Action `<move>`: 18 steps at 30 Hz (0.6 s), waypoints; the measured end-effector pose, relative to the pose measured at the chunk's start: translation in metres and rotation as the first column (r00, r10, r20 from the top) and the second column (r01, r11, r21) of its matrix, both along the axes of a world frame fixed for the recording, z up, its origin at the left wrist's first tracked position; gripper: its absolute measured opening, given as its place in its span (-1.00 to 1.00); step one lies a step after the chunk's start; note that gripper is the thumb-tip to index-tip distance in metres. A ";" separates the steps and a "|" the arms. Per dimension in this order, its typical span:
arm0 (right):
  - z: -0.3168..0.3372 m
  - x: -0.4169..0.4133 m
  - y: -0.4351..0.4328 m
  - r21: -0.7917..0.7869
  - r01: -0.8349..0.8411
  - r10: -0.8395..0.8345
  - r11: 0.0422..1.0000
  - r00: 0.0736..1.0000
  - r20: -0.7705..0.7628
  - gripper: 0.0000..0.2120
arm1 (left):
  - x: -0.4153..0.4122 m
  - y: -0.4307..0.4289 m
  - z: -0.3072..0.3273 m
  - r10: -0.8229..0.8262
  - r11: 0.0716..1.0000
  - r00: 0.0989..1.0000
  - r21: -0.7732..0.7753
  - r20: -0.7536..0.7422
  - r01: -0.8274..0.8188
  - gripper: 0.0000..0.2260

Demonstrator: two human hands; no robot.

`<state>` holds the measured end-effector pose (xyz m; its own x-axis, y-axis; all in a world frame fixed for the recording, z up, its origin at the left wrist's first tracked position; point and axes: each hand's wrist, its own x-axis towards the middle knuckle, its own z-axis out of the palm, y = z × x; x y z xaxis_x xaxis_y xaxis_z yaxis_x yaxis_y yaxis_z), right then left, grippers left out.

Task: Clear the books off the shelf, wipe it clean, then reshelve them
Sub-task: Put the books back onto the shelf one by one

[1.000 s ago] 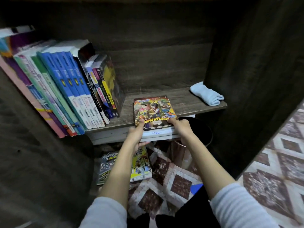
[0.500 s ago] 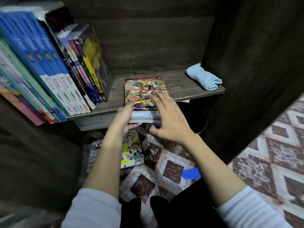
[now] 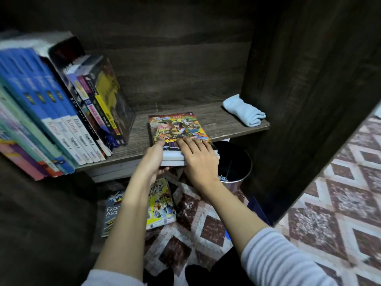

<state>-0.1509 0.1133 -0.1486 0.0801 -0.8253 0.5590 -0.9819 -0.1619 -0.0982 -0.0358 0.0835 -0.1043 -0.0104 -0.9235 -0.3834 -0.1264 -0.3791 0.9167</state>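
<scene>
The comic stack (image 3: 175,126) lies flat at the near edge of the shelf (image 3: 226,118). The left hand (image 3: 153,159) pinches its near-left corner and the right hand (image 3: 198,159) presses flat, fingers spread. Best tip it upright against the leaning books (image 3: 82,112).

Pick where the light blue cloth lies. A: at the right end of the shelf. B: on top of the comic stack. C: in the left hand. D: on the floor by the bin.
A: the light blue cloth lies folded on the shelf, near its right end.
</scene>
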 end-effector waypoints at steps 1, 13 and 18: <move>-0.001 0.000 0.000 -0.038 -0.009 0.009 0.999 1.000 0.015 -0.59 | -0.001 0.002 0.003 -0.002 1.000 1.000 -0.011 0.004 0.002 -0.67; 0.047 0.025 -0.007 -0.287 0.274 0.010 0.918 0.708 0.706 -0.53 | -0.014 0.010 0.077 0.103 0.892 0.933 -0.447 0.343 0.066 -0.24; 0.046 0.031 -0.023 0.063 0.307 -0.109 0.950 0.136 0.985 -0.71 | 0.004 -0.018 0.038 0.194 0.934 0.914 -0.353 0.356 -0.061 -0.54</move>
<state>-0.1194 0.0903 -0.1029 -0.7693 -0.6279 0.1180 -0.0904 -0.0757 -0.9930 -0.0317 0.0656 -0.0660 0.2004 -0.9797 -0.0099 -0.4600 -0.1030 0.8819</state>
